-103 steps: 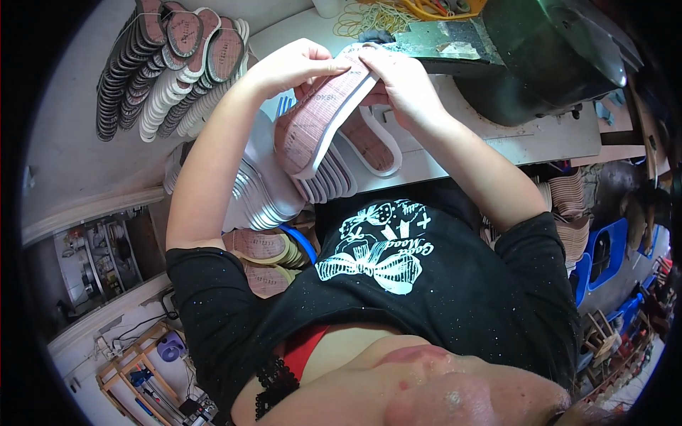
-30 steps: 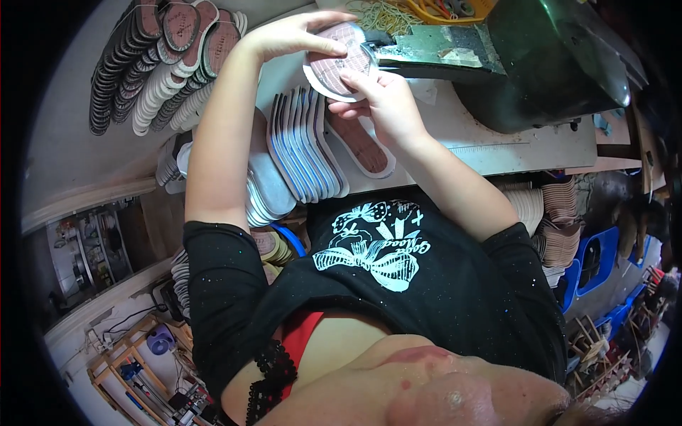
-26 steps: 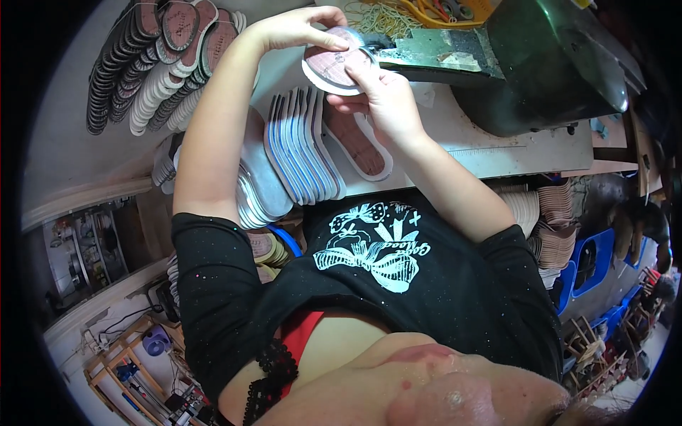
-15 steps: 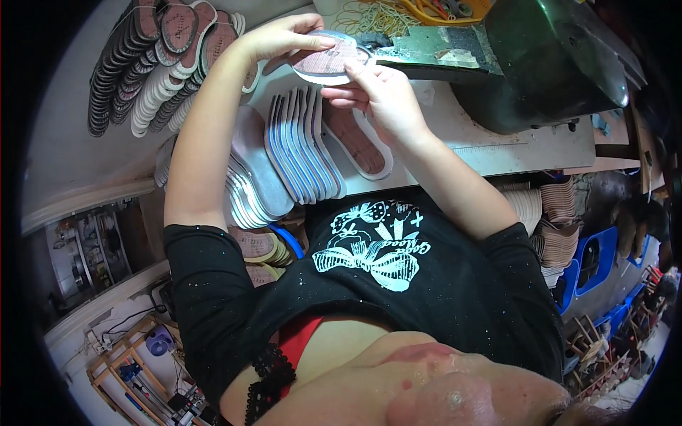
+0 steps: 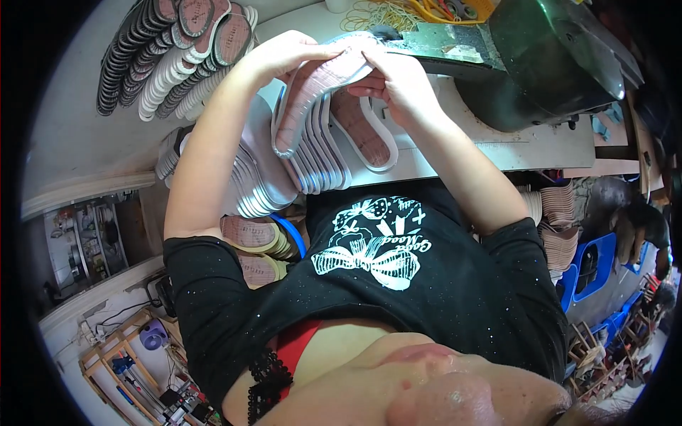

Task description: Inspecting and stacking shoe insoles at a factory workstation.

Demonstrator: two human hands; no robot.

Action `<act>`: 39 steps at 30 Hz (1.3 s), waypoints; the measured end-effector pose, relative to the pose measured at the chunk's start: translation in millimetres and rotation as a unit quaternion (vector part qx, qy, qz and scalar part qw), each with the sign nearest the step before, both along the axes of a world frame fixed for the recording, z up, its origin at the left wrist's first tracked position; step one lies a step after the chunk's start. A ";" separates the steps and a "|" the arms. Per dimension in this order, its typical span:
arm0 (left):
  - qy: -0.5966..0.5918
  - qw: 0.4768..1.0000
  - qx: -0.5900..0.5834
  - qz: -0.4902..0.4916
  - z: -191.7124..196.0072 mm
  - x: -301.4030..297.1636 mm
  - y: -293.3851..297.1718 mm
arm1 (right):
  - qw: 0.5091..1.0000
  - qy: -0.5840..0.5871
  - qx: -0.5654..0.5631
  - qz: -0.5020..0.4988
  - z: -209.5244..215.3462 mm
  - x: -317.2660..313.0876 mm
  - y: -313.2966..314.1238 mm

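Observation:
Both hands grip a shoe insole [image 5: 312, 89], pinkish-brown on its face with a pale edge. My left hand [image 5: 288, 55] pinches its far end between thumb and fingers. My right hand [image 5: 403, 79] closes on the same end from the right, thumb on top. The held end is beside the tip of a green machine's arm [image 5: 455, 51]; whether they touch I cannot tell. The insole's other end hangs toward me over a row of pale, blue-edged insoles [image 5: 323, 167]. A single insole [image 5: 366, 135] lies on the table just right of that row.
Grey-white insoles [image 5: 259, 184] are stacked by my left forearm. More stacked insoles [image 5: 153, 60] stand at the far left. The machine's bulky green body [image 5: 529, 78] occupies the right. Behind are tangled yellowish bands [image 5: 380, 18] and a yellow tray [image 5: 426, 14].
The insole has turned, so its long part now hangs down toward me. Both hands have shifted slightly to the right and now meet at its far end.

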State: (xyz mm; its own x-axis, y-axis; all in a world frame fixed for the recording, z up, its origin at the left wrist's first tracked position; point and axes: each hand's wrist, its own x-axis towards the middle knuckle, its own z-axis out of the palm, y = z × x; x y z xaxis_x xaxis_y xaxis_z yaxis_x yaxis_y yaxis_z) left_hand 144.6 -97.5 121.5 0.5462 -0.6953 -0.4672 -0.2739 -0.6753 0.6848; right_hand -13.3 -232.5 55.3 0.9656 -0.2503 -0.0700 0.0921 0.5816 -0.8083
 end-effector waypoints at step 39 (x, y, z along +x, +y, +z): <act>-0.008 0.922 -0.292 0.253 -55.5 -24.1 -1.0 | 0.948 0.064 -0.312 -0.013 8.4 -26.0 8.6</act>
State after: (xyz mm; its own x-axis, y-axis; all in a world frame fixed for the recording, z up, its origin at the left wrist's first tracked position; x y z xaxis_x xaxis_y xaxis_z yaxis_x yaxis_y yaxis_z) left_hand 120.5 -98.5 66.0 0.8729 -0.4810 -0.0824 -0.0384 -0.2360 0.9710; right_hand -39.3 -223.9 63.7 0.9520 -0.3057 -0.0168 -0.0227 -0.0156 -0.9996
